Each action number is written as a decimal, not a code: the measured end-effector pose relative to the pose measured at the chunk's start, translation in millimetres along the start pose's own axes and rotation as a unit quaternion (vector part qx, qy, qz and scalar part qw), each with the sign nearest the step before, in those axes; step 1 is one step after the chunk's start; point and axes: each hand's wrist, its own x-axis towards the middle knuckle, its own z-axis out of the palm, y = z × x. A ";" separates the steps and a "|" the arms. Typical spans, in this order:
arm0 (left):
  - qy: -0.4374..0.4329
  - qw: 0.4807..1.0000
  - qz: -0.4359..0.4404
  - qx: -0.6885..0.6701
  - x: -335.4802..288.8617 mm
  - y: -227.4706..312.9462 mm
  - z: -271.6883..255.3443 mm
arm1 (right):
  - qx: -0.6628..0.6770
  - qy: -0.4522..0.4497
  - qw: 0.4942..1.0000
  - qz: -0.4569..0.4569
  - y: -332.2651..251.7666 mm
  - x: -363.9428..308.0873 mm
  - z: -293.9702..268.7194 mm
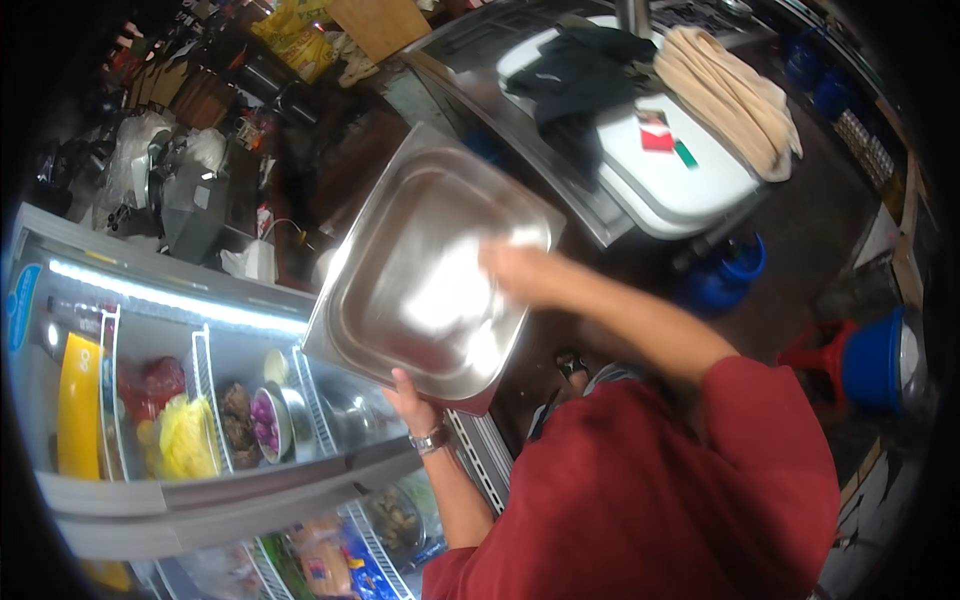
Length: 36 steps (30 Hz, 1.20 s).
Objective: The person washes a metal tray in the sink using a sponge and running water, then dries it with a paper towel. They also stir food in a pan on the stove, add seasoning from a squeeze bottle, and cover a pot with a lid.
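Observation:
A deep rectangular steel pan [390, 290] is tilted in front of me, its hollow facing up toward me. My left hand [412, 402], with a metal watch at the wrist, grips the pan's near lower rim; the thumb shows and the other fingers are mostly hidden beneath. Over the right side of the pan's inside is my right hand [518, 272], smeared by motion. Its fingers cannot be made out, nor whether anything is in them. Light glares off the steel beside it.
On my left stands a lit refrigerator [170, 497] with food on wire racks, including a bowl [285, 420] of purple pieces. A white table [670, 190] at upper right bears dark and beige cloths [725, 100]. Blue buckets [722, 280] and a red stool [815, 350] stand right.

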 end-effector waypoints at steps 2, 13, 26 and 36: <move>0.020 0.999 -0.022 0.016 -44.2 -1.3 3.6 | -0.016 0.034 0.989 0.142 -33.6 -3.4 -45.6; -0.033 0.998 -0.041 -0.029 -162.3 45.2 70.8 | -0.024 -0.036 0.998 -0.053 -173.8 -210.9 -162.8; -0.350 0.857 -0.241 -0.291 -327.4 -6.6 343.5 | -0.220 0.081 0.946 0.224 -203.2 -392.5 -312.2; -0.429 0.833 -0.311 -0.157 -442.2 -30.2 534.3 | -0.254 -0.119 0.897 0.342 -151.4 -672.5 -512.3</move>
